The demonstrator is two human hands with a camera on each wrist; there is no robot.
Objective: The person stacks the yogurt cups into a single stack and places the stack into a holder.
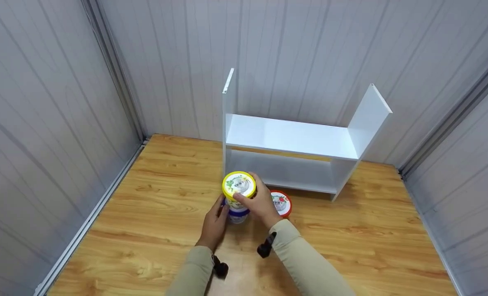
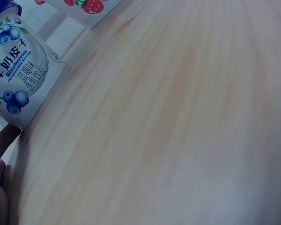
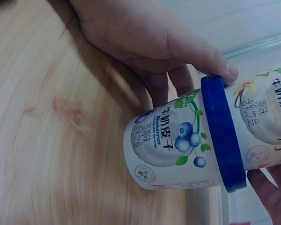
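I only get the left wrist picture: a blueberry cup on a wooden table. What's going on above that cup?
Observer: A yellow-lidded cup stands stacked on the blueberry cup, on its blue lid.
Operator: Is someone holding them?
Observer: The right hand grips the yellow-lidded cup from the side, and the left hand holds the blueberry cup below.
Operator: What's behind them?
Observer: A white shelf with two levels stands at the back of the table, against the wall.
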